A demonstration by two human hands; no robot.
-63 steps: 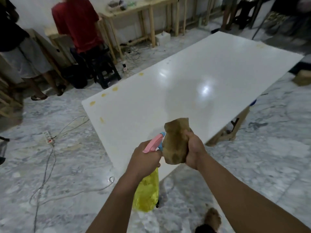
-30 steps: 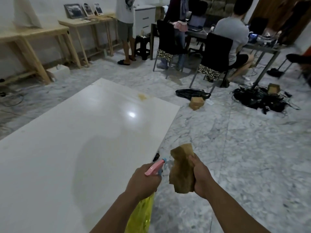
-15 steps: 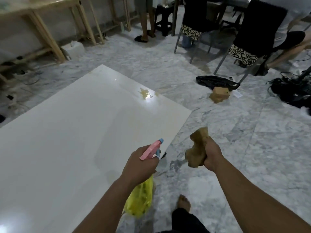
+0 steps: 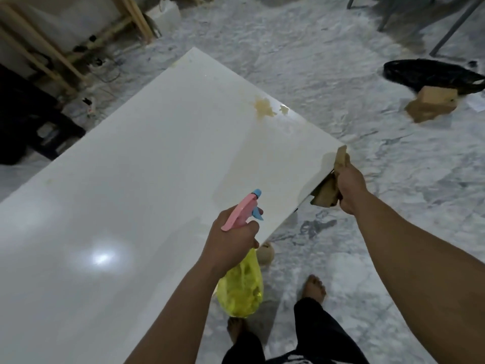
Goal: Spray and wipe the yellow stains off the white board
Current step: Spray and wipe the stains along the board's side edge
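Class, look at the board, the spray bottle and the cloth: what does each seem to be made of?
Board: glossy white, perhaps laminate or acrylic; it mirrors a lamp. Spray bottle: translucent yellow plastic with a pink and blue plastic trigger head. Cloth: soft brown fabric or sponge, crumpled in the right hand; which one is unclear.

Glossy, smooth white board — translucent plastic spray bottle, brown rag, veined marble floor.

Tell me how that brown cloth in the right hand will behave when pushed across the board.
The brown cloth is probably floppy: it crumples and droops in the right hand. It looks light, held by curled fingers alone. On the glossy board it would likely slide easily.
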